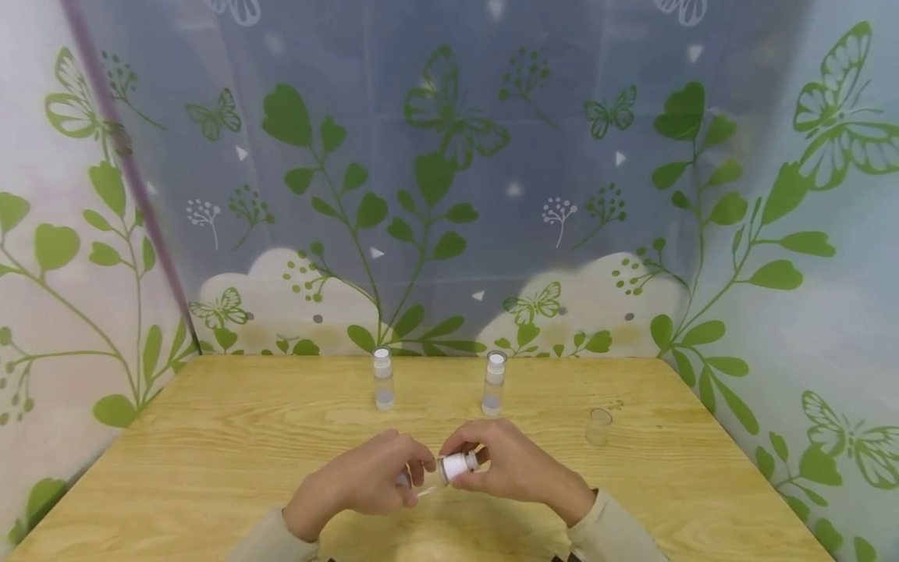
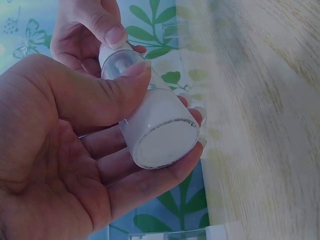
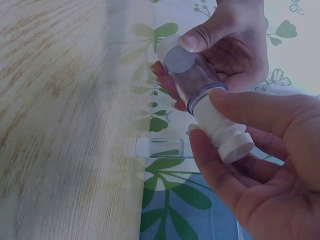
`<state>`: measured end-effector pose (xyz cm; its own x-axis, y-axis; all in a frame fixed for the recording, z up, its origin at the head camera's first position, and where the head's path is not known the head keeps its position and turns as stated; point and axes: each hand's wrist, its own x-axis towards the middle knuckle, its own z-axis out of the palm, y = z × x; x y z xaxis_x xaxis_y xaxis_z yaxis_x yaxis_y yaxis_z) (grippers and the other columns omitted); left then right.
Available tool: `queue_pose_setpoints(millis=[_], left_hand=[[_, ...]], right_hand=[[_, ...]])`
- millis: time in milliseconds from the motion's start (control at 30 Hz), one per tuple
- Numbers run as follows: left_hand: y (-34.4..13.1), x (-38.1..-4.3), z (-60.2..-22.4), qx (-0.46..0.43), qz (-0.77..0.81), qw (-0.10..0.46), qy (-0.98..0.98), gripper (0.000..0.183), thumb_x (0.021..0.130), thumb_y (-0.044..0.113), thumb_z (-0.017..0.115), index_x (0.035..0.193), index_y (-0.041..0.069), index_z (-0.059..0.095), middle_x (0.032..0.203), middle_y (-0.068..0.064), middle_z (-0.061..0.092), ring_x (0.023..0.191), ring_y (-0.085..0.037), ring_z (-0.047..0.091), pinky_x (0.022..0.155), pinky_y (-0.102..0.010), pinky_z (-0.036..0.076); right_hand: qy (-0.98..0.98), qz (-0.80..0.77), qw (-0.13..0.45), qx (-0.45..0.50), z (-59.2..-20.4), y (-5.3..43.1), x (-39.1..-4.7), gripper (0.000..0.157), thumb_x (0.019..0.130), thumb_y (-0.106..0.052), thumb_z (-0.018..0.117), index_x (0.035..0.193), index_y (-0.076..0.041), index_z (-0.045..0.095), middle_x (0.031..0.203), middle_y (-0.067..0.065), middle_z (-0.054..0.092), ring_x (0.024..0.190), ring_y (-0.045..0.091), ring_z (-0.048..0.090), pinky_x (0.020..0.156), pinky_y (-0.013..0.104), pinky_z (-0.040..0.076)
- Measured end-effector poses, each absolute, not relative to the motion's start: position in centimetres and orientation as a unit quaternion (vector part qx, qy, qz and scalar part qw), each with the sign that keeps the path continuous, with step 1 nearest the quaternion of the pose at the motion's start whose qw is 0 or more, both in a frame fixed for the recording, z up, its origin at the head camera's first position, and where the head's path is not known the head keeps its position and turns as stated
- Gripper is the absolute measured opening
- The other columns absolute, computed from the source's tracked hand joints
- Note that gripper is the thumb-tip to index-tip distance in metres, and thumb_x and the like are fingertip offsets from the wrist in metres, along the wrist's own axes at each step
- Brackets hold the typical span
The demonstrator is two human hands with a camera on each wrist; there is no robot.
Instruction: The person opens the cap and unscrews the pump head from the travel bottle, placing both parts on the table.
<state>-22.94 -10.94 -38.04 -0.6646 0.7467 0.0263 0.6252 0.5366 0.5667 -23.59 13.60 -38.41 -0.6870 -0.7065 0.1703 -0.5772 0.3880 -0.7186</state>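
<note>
Between the two hands, a small pump bottle [image 1: 456, 466] with a clear barrel lies tilted above the table. My left hand [image 1: 368, 474] grips its white base [image 2: 162, 132], thumb on the side and fingers curled beneath. At the other end, my right hand [image 1: 516, 467] pinches the white pump top [image 3: 220, 120] between thumb and fingers. The right wrist view shows the barrel [image 3: 200, 77] and the pump top joined or touching; I cannot tell how firmly. No clear cap is over this pump.
Two similar capped bottles stand upright near the table's back edge, a left one [image 1: 383, 382] and a right one [image 1: 494, 386]. A clear cap [image 1: 598, 428] stands on the wooden table [image 1: 211, 468] to the right. Printed curtains [image 1: 449, 195] enclose the table at the back and sides.
</note>
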Motion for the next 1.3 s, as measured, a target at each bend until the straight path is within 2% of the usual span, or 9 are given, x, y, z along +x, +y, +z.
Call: queue_pose_setpoints(millis=[400, 767, 1000, 1300], left_hand=[[-10.89, -22.90, -37.90, 0.394, 0.276, 0.115, 0.869, 0.039, 0.076, -0.015, 0.069, 0.110, 0.003, 0.075, 0.095, -0.011, 0.078, 0.080, -0.004, 0.071, 0.070, -0.016, 0.056], [-10.87, -22.82, -37.90, 0.383, 0.276, 0.123, 0.873, 0.040, 0.078, -0.014, 0.068, 0.115, 0.000, 0.074, 0.096, -0.012, 0.078, 0.077, -0.001, 0.069, 0.069, -0.017, 0.055], [-10.91, -22.79, -37.94, 0.382, 0.277, 0.126, 0.873, 0.042, 0.077, -0.015, 0.068, 0.116, 0.001, 0.074, 0.098, -0.012, 0.078, 0.080, -0.002, 0.071, 0.071, -0.016, 0.055], [-10.88, -22.70, -37.78, 0.382, 0.275, 0.121, 0.874, 0.042, 0.076, -0.016, 0.068, 0.114, 0.000, 0.073, 0.095, -0.010, 0.077, 0.071, 0.001, 0.065, 0.066, -0.017, 0.054]], right_hand=[[0.831, -0.387, 0.102, -0.387, -38.37, 13.65, -23.65, 0.029, 0.091, -0.012, 0.079, 0.118, -0.010, 0.071, 0.110, 0.003, 0.074, 0.094, 0.002, 0.066, 0.081, 0.024, 0.059], [0.838, -0.382, 0.069, -0.384, -38.59, 13.61, -23.82, 0.028, 0.101, -0.031, 0.066, 0.117, -0.009, 0.072, 0.107, 0.004, 0.076, 0.092, 0.003, 0.068, 0.077, 0.021, 0.058], [0.827, -0.400, 0.094, -0.385, -38.73, 13.57, -23.87, 0.018, 0.103, -0.025, 0.064, 0.113, -0.014, 0.073, 0.104, 0.002, 0.077, 0.087, 0.004, 0.068, 0.074, 0.020, 0.058], [0.828, -0.401, 0.092, -0.381, -38.73, 13.66, -23.89, 0.014, 0.099, -0.019, 0.070, 0.111, -0.014, 0.075, 0.103, 0.001, 0.076, 0.087, -0.002, 0.063, 0.077, 0.020, 0.057]])
